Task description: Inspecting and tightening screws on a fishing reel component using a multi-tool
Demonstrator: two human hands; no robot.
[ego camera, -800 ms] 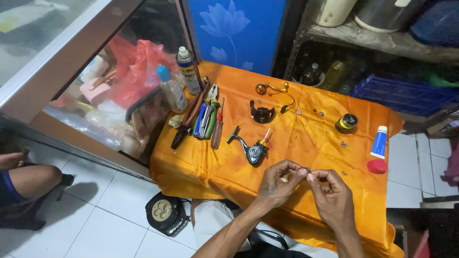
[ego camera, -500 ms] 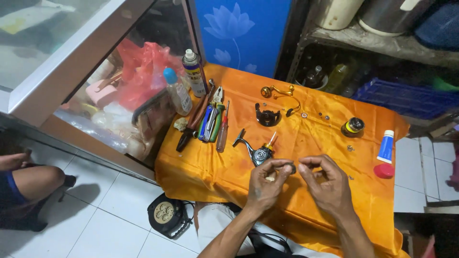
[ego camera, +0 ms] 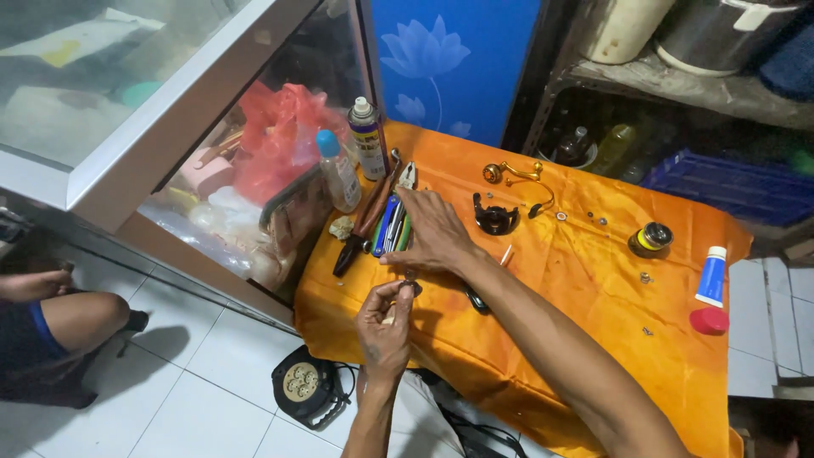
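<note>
Around the black reel body (ego camera: 495, 219) on the orange tabletop (ego camera: 593, 339): a gold handle (ego camera: 511, 172) just behind it, a spray can (ego camera: 367, 138) and clear bottle (ego camera: 337, 171) well to its left, a small round tin (ego camera: 651, 238), blue-white tube (ego camera: 711, 276) and red cap (ego camera: 709, 320) far to its right. A black cable reel (ego camera: 303, 386) sits on the floor below.

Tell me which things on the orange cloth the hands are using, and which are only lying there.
In use:
- small dark part, pinched in left hand
- hand tools, under right hand

Lying about:
- spray can
- clear bottle
- blue tube
- red cap
- gold crank handle
</note>
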